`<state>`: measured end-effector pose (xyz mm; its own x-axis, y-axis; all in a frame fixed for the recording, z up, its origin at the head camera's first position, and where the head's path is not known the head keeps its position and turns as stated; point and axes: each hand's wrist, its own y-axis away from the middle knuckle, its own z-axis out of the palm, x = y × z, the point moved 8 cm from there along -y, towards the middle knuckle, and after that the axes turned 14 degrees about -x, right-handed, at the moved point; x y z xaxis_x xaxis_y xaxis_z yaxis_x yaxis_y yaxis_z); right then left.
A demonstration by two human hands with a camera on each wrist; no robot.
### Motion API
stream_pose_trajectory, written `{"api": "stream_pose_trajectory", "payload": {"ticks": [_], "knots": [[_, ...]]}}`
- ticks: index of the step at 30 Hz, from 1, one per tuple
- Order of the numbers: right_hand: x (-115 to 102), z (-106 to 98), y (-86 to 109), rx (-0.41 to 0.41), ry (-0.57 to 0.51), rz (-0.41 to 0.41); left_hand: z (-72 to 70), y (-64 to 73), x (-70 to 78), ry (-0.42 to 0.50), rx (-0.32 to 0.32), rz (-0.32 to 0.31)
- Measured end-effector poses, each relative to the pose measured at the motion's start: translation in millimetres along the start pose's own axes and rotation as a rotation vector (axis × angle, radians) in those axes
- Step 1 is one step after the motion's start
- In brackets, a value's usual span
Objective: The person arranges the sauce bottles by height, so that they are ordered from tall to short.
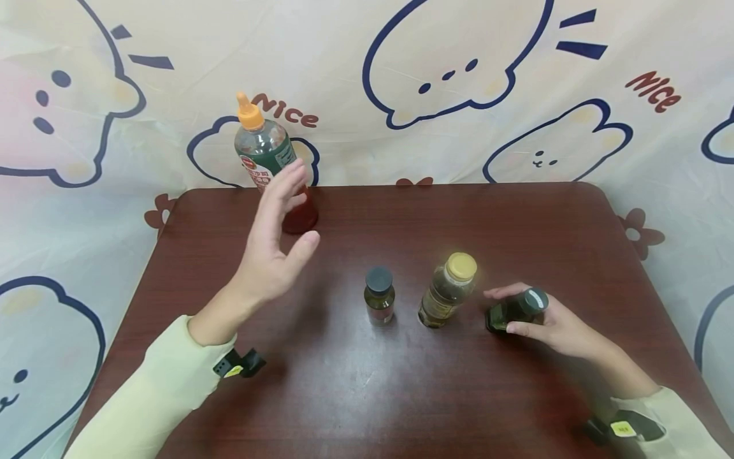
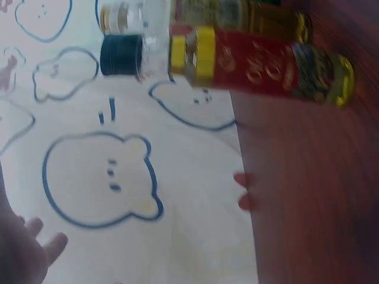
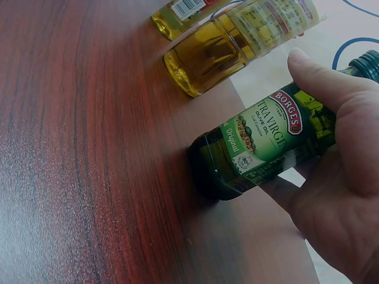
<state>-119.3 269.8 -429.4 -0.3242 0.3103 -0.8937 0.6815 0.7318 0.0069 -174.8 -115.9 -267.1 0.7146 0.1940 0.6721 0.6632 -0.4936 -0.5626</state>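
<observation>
My right hand [image 1: 564, 325] is around a small green olive oil bottle [image 3: 254, 142] with a dark green cap, thumb on one side and fingers on the other. The bottle stands on the table at the right in the head view. My left hand [image 1: 269, 255] is raised at the left with fingers spread, holding nothing. Behind it, partly hidden, stands a tall sauce bottle [image 1: 264, 150] with a yellow nozzle and red contents. Whether the left fingers touch it I cannot tell. In the left wrist view, only fingertips [image 2: 56, 248] and part of that hand show.
Between the hands stand a dark-capped oil bottle [image 1: 380, 296] with a red label and a yellow-capped bottle [image 1: 447, 290] of golden oil. The brown table [image 1: 367, 395] ends at a printed cloth backdrop [image 1: 344, 51].
</observation>
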Motion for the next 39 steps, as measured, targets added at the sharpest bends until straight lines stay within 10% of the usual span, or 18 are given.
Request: {"api": "stream_pose_trajectory", "payload": {"ticks": [20,39], "knots": [[-2,1,-0.3,-0.009,0.006,-0.022,79.7,-41.5,41.5,0.071,-0.191,-0.024],[-1,1,-2.1,0.016,0.034,-0.05,162.8,-32.3,44.4,0.244,-0.303,-0.245]]}}
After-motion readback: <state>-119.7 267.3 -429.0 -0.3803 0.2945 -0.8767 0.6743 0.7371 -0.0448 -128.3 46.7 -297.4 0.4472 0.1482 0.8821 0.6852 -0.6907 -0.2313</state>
